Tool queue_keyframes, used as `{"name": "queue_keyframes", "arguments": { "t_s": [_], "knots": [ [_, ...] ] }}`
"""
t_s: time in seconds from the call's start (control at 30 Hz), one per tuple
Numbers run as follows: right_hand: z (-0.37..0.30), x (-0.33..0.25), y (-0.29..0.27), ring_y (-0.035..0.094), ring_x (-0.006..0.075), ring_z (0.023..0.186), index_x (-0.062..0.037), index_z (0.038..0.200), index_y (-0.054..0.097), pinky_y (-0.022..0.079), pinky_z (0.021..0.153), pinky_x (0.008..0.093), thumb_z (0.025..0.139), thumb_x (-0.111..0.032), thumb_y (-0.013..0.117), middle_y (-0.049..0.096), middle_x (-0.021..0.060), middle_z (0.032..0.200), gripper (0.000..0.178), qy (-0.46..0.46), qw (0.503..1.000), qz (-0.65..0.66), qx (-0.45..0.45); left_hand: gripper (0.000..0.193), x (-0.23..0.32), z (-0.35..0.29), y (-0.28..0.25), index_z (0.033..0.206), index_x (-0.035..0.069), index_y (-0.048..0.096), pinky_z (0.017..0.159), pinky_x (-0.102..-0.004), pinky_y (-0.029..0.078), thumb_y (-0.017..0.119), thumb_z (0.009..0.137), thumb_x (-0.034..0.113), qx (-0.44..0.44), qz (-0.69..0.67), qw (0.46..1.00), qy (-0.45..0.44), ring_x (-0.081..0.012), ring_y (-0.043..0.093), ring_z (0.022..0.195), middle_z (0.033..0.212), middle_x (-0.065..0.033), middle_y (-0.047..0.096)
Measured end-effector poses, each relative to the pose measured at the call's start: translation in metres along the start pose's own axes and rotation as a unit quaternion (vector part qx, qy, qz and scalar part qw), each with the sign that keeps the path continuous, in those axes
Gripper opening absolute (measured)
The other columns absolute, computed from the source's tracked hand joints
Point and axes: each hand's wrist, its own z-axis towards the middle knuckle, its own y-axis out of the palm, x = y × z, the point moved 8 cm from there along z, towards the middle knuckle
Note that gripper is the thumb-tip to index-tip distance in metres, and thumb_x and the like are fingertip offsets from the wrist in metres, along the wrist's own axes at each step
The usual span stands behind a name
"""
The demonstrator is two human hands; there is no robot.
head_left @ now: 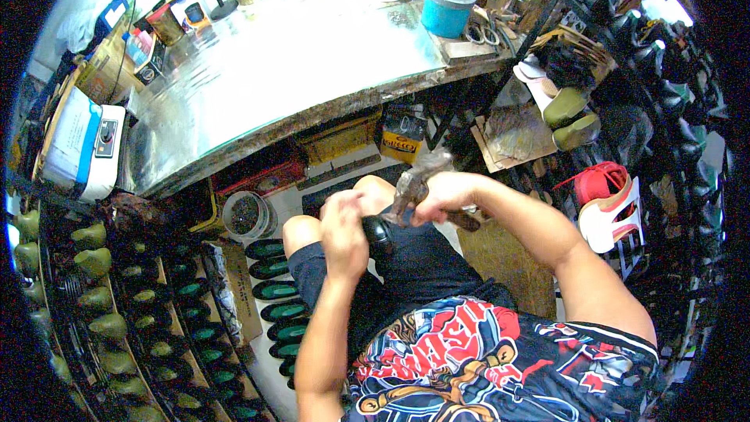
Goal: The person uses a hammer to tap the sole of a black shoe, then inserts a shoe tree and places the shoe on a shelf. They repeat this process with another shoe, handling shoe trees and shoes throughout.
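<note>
Cluttered workshop around us, shiny counter (297, 62) ahead. Over our lap, our left hand (344, 230) clenches a black shoe (380, 233) to steady it, while our right hand (441, 195) grasps a grey rag (418, 176) against it.

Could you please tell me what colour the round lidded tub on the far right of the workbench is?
The tub is blue with a grey lid, shown best in the head view.
</note>
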Motion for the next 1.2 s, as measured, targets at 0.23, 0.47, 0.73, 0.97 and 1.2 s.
{"name": "queue_keyframes", "arguments": {
  "t_s": [0.23,0.47,0.73,0.97,1.2],
  "knots": [
    [-0.048,-0.013,0.069,0.063,0.0178,0.069,-0.0087,0.093,0.07,0.05,0.064,0.038,0.089,-0.03,0.083,0.065,0.005,0.076,0.025,-0.218,0.947,0.109,0.209,0.089,-0.006,-0.127,0.034,0.149,0.006,0.054,0.113,-0.0573,0.053,0.057,0.099,0.08,-0.014,-0.685,0.481,-0.548,-0.0409,0.065,0.128,0.124,-0.0216,0.067],
    [-0.087,-0.036,0.066,0.064,0.027,0.058,-0.0058,0.086,0.063,0.049,0.057,0.0408,0.081,-0.005,0.083,0.063,0.0117,0.068,0.02,-0.246,0.884,0.009,0.398,0.06,-0.057,-0.07,0.063,0.103,0.004,0.069,0.067,-0.0371,0.062,0.062,0.102,0.063,0.086,-0.633,0.557,-0.531,-0.0247,0.072,0.074,0.086,-0.011,0.073],
    [-0.013,-0.015,0.054,0.067,0.0439,0.076,-0.0056,0.092,0.062,0.054,0.068,0.0496,0.085,-0.013,0.077,0.064,0.0195,0.081,0.018,-0.239,0.908,-0.088,0.333,0.042,-0.098,-0.077,0.072,0.103,0.013,0.068,0.065,-0.0322,0.056,0.06,0.105,0.054,0.127,-0.593,0.618,-0.5,-0.0179,0.07,0.072,0.082,-0.0026,0.07],
    [0.054,-0.002,0.042,0.075,0.0434,0.104,-0.0065,0.112,0.076,0.059,0.091,0.0522,0.096,-0.04,0.065,0.076,0.0282,0.102,0.039,-0.061,0.927,-0.367,0.047,0.047,-0.079,-0.069,0.07,0.105,0.011,0.068,0.055,-0.0321,0.054,0.056,0.106,0.057,0.136,-0.604,0.626,-0.474,-0.0201,0.066,0.06,0.079,-0.0049,0.07],
    [0.067,-0.008,0.021,0.073,0.0413,0.112,-0.0059,0.118,0.077,0.057,0.101,0.048,0.097,-0.039,0.066,0.077,0.0255,0.118,0.041,-0.074,0.985,-0.094,0.126,0.058,-0.068,-0.073,0.065,0.111,0.008,0.069,0.058,-0.033,0.059,0.053,0.106,0.063,0.108,-0.623,0.611,-0.475,-0.0193,0.07,0.064,0.08,-0.0065,0.071]
  ]
}}
